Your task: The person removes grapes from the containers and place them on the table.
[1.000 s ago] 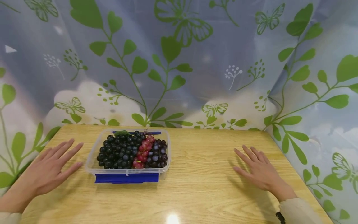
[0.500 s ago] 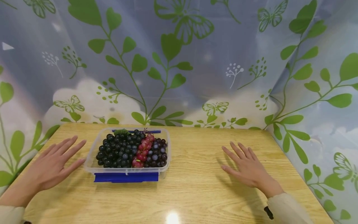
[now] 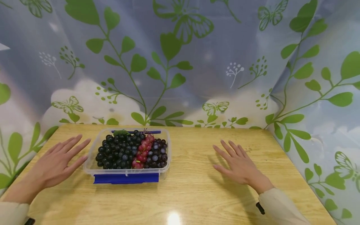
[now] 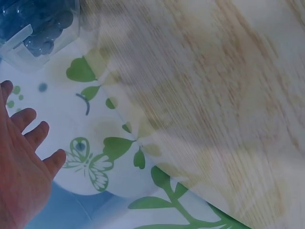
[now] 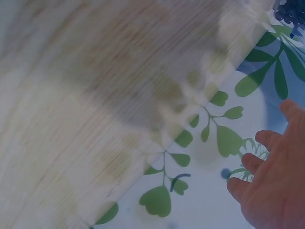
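A clear plastic container [image 3: 91, 159] with blue clips stands on the left half of the table. Inside lie black grapes [image 3: 115, 150] on the left, a strip of red grapes [image 3: 144, 150] and more dark grapes [image 3: 158, 154] on the right. My left hand [image 3: 57, 164], fingers spread and straight, hovers beside the container's left wall, its thumb tip close to the rim; whether they touch I cannot tell. Well to the right of the container, my right hand [image 3: 239, 165] is held over the table with extended fingers, holding nothing. Both palms show in the wrist views.
The light wooden table [image 3: 197, 193] reaches back to a curtain [image 3: 211, 78] printed with green leaves and butterflies, which also runs along the right side. A blue clip [image 3: 126, 178] hangs folded down on the container's front.
My right hand has moved left across the table, toward the container. The left hand has shifted slightly right, nearer the container's wall. The container stays in place.
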Demonstrator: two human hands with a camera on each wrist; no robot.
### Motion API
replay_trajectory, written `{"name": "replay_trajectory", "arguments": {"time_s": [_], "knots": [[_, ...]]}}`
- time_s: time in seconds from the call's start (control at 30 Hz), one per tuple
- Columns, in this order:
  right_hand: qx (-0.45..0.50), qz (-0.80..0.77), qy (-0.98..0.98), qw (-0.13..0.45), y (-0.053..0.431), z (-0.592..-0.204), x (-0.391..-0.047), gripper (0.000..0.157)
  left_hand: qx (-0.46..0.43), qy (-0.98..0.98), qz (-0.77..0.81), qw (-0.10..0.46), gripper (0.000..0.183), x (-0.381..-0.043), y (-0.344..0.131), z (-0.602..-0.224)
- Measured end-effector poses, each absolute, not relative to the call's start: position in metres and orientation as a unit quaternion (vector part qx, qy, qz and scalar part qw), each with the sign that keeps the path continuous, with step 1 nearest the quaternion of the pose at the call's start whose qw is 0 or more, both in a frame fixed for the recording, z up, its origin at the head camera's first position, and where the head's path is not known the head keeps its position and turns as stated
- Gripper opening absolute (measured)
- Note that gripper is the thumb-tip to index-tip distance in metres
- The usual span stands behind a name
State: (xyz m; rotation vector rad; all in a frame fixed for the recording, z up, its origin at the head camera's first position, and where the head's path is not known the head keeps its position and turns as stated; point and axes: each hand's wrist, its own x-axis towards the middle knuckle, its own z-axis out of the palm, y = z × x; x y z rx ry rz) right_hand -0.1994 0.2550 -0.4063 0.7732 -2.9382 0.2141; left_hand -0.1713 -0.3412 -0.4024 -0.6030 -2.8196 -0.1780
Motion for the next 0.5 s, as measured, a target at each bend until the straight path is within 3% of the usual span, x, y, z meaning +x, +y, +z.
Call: {"name": "replay_trajectory", "arguments": {"time_s": [0.5], "knots": [[0.281,0.069,-0.957,0.028,0.221,-0.397,-0.209,0.07,-0.244,-0.962,-0.037,0.12,0.063,-0.185,-0.338,-0.396]]}}
